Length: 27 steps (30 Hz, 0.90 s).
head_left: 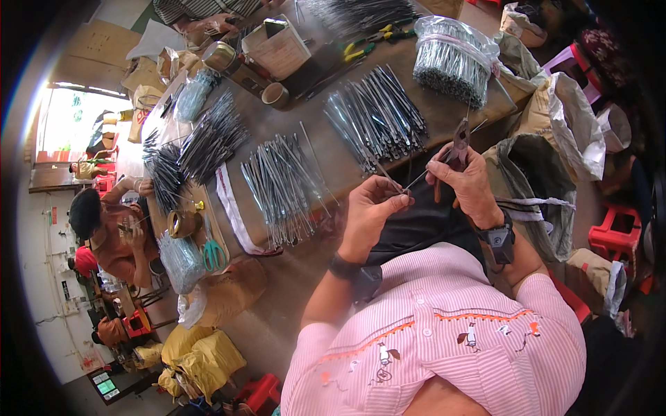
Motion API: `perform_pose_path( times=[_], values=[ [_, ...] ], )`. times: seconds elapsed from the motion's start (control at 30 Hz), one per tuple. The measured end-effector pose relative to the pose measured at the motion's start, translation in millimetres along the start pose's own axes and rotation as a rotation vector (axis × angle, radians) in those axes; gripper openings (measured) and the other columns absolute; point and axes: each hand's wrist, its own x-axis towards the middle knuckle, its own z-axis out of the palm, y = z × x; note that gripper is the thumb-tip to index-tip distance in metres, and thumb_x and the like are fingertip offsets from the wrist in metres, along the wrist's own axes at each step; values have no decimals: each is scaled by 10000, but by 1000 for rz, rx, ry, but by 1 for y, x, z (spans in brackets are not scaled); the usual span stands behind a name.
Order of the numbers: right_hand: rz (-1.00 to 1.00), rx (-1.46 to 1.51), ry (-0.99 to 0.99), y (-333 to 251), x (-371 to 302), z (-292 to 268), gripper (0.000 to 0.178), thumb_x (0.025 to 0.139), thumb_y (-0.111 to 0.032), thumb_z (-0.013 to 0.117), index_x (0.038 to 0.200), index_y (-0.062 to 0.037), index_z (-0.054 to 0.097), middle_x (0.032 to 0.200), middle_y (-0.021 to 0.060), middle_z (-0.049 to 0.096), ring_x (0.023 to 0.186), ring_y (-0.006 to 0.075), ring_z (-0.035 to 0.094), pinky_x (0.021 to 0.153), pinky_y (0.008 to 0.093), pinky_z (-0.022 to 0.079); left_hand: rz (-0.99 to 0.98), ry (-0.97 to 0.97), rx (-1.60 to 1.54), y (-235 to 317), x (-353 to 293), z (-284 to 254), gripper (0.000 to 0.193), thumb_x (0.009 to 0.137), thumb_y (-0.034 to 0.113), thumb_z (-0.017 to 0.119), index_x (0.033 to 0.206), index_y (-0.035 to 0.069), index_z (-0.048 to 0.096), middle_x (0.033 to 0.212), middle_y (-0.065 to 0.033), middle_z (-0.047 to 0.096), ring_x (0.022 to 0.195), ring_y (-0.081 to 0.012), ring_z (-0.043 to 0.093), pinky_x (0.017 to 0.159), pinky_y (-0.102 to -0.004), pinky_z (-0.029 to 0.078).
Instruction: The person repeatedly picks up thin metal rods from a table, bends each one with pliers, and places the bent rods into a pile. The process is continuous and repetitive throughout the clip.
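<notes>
Near the table's front edge, my left hand [371, 211] is closed, pinching a thin metal rod [387, 173] between thumb and fingertips. My right hand [470, 179] grips a pair of pliers [458, 144], its jaws pointing up and its orange-brown handles running down through the palm. A thin wire end sticks out beside the jaws; whether they clamp it is too small to tell. Both hands are close together above my dark-covered lap. Just beyond them lies a pile of thin metal rods [380, 121], and a second rod pile [277, 191] is to the left.
Darker rod bundles [211, 135] lie farther left, near teal-handled scissors [214, 255] and a tape roll [184, 224]. A plastic-wrapped rod bundle [454, 62] stands at the back right. Yellow-handled pliers [361, 52] rest behind. Open sacks [534, 180] crowd the right. Other people work at left and across.
</notes>
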Motion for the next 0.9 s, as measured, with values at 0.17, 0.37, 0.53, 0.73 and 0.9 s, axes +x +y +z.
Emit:
perform_pose_path(
  times=[0.17, 0.37, 0.53, 0.73, 0.9],
  values=[
    [1, 24, -7, -1, -1, 2, 104, 864, -68, 673, 913, -17, 596, 752, 52, 646, 652, 123, 631, 526, 234, 506, 24, 1, 31, 1, -1, -3, 123, 784, -39, 678, 888, -12, 618, 844, -94, 677, 796, -175, 673, 721, -266, 545],
    [-25, 54, 15, 3, 2, 13, 115, 851, -42, 677, 917, -8, 590, 720, 77, 649, 562, 110, 607, 431, 231, 458, 37, 13, -11, 0, -1, -11, 157, 800, -29, 703, 922, -19, 605, 853, -99, 677, 807, -179, 682, 726, -273, 560],
    [-41, 0, -24, 2, 0, 14, 92, 867, -54, 661, 906, -5, 594, 732, 74, 648, 613, 122, 624, 457, 240, 489, 77, 2, 10, 2, -2, -10, 159, 804, -38, 695, 935, -21, 607, 862, -101, 678, 813, -183, 685, 728, -280, 563],
    [-23, 32, 9, 1, 2, 15, 97, 858, -52, 671, 904, -12, 594, 747, 58, 645, 653, 116, 633, 470, 231, 484, 78, 13, 11, 4, 0, -11, 166, 804, -34, 697, 943, -26, 606, 865, -103, 677, 818, -183, 685, 729, -281, 567],
    [13, 21, -53, 4, 2, 16, 107, 853, -53, 678, 907, -14, 594, 748, 47, 641, 660, 110, 631, 482, 214, 475, 85, -19, -16, 2, 2, -12, 165, 806, -34, 695, 949, -30, 611, 862, -102, 675, 813, -182, 684, 724, -279, 571]
  ],
)
